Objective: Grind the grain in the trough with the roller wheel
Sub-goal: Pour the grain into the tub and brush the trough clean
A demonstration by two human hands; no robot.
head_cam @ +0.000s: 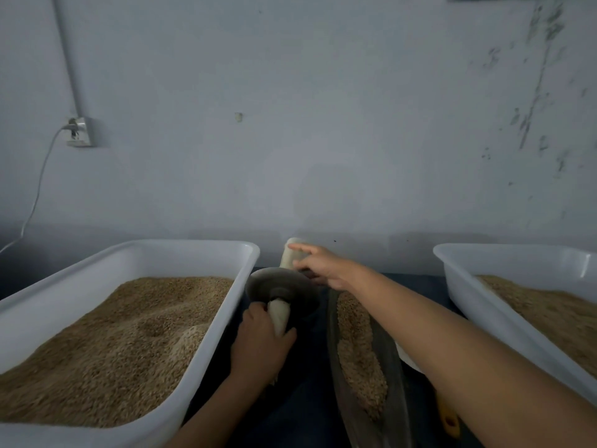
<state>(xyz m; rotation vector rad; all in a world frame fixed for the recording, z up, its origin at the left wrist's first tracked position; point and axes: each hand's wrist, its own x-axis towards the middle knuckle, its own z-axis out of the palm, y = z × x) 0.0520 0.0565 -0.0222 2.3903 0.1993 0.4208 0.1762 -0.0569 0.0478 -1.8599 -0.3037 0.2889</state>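
Here, in the head view, your left hand point(258, 337) curls round the near pale handle point(280, 315) of the roller wheel point(281, 287), fingers wrapped close so the axle cannot twist; your right hand point(318, 265) reaches across to the far handle point(288, 256), its fingers fairly straight and laid along it, thumb below, so whether it truly grips or only steadies I cannot tell. The dark metal disc sits between the two handles, just left of the far end of the trough point(392, 367) and, as far as I can judge, not yet seated in the channel; a two-handed hold makes sense, since the wheel looks heavy and must be lowered edge-down.

The grain point(358, 344) lies along the narrow trough as a thin ridge, still whole by the look of it; the trough runs away from you so the wheel can rock forward and back. A white tub point(200, 357) of grain stands at your left and another white tub point(478, 295) at your right, presumably supply and output, close at hand.
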